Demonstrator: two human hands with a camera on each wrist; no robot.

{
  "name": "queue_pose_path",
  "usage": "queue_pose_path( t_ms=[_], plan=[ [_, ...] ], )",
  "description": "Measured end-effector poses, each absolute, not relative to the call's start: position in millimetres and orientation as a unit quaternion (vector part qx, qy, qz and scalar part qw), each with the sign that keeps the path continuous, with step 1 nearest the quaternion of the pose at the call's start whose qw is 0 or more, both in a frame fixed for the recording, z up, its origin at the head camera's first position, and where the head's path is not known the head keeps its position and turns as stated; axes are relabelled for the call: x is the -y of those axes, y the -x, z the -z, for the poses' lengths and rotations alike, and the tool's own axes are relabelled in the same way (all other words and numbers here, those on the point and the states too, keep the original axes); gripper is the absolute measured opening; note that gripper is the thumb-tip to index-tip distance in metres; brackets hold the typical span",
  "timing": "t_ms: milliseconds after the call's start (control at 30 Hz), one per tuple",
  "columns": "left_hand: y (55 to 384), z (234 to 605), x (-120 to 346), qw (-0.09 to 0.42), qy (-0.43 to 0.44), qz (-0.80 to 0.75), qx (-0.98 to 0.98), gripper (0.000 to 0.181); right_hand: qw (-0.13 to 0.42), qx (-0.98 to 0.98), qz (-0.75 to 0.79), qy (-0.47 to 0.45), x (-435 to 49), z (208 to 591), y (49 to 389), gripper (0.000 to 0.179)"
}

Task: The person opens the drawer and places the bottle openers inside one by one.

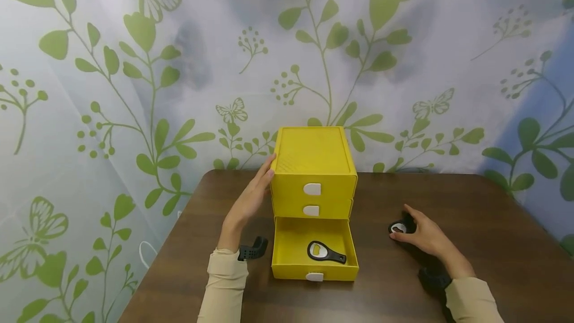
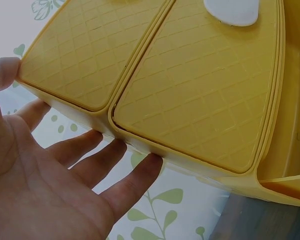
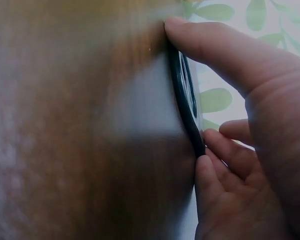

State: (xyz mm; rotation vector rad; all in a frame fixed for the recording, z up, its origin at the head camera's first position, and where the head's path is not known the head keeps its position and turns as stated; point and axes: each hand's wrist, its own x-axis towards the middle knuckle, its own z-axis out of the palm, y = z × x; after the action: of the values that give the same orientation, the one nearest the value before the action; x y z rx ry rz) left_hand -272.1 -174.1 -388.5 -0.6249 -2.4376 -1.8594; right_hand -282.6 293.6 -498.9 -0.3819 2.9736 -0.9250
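A yellow drawer unit (image 1: pixel 287 188) with white tabs stands on the table, its bottom drawer (image 1: pixel 287 271) pulled out. Inside that drawer lies a black bottle opener (image 1: pixel 333 254) with a metal insert. My left hand (image 1: pixel 246 203) rests its fingertips along the unit's left side; in the left wrist view its fingers (image 2: pixel 132 185) are spread and fairly straight against the yellow wall. To the right of the unit, my right hand (image 1: pixel 428 236) holds a second black bottle opener (image 1: pixel 396 227) at the tabletop. The right wrist view shows thumb and fingertips at its edges (image 3: pixel 182 95), the palm side partly hiding it.
The dark wood table (image 1: pixel 372 293) extends around the unit. Behind it hangs a pale cloth (image 1: pixel 202 88) with green leaves and butterflies. Two upper drawers with white tabs (image 1: pixel 312 189) are closed. A white cable (image 1: pixel 142 253) loops beyond the table's left edge.
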Motion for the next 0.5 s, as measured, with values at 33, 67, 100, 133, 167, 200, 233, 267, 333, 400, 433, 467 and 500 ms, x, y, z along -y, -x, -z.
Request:
queue_pose_path(
  t_ms=[33, 67, 100, 133, 167, 200, 233, 267, 333, 400, 433, 467, 500],
  plan=[
    [272.0, 388.3, 174.5, 0.006, 0.199, 0.595, 0.779, 0.059, 0.002, -0.948, 0.294, 0.121, -293.3, 498.3, 283.0, 0.108],
    [271.8, 388.2, 174.8, 0.006, 0.198, 0.595, 0.779, 0.059, 0.003, -0.949, 0.292, 0.119, -292.9, 498.0, 283.0, 0.108],
    [271.7, 388.3, 175.1, 0.005, 0.196, 0.595, 0.780, 0.059, 0.005, -0.949, 0.292, 0.118, -292.5, 497.8, 283.0, 0.107],
    [271.4, 388.4, 175.5, 0.005, 0.195, 0.595, 0.780, 0.059, 0.005, -0.950, 0.290, 0.118, -292.2, 497.6, 283.1, 0.107],
    [271.1, 388.5, 175.7, 0.005, 0.194, 0.595, 0.780, 0.059, 0.005, -0.950, 0.288, 0.118, -292.1, 497.3, 283.0, 0.107],
    [271.1, 388.6, 175.8, 0.005, 0.196, 0.595, 0.779, 0.059, 0.004, -0.951, 0.286, 0.117, -291.9, 497.0, 282.9, 0.107],
    [271.2, 388.8, 175.9, 0.006, 0.198, 0.594, 0.779, 0.059, 0.003, -0.952, 0.284, 0.116, -291.9, 496.8, 282.7, 0.106],
    [271.2, 388.9, 175.8, 0.006, 0.200, 0.594, 0.779, 0.059, 0.002, -0.953, 0.281, 0.115, -291.8, 496.5, 282.4, 0.106],
    [271.6, 388.8, 175.7, 0.006, 0.204, 0.594, 0.778, 0.058, -0.001, -0.955, 0.275, 0.114, -291.6, 495.7, 281.8, 0.106],
    [272.0, 388.5, 175.5, 0.006, 0.208, 0.593, 0.778, 0.058, -0.008, -0.957, 0.268, 0.115, -291.4, 495.0, 281.7, 0.106],
    [271.8, 388.1, 175.3, 0.006, 0.208, 0.592, 0.778, 0.058, -0.011, -0.958, 0.263, 0.115, -291.2, 494.9, 281.6, 0.106],
    [272.0, 388.0, 175.3, 0.006, 0.209, 0.593, 0.778, 0.058, -0.014, -0.959, 0.259, 0.116, -290.8, 494.6, 281.4, 0.105],
    [272.2, 387.9, 175.2, 0.006, 0.209, 0.592, 0.778, 0.058, -0.018, -0.959, 0.256, 0.117, -290.3, 494.4, 281.2, 0.105]
  ],
)
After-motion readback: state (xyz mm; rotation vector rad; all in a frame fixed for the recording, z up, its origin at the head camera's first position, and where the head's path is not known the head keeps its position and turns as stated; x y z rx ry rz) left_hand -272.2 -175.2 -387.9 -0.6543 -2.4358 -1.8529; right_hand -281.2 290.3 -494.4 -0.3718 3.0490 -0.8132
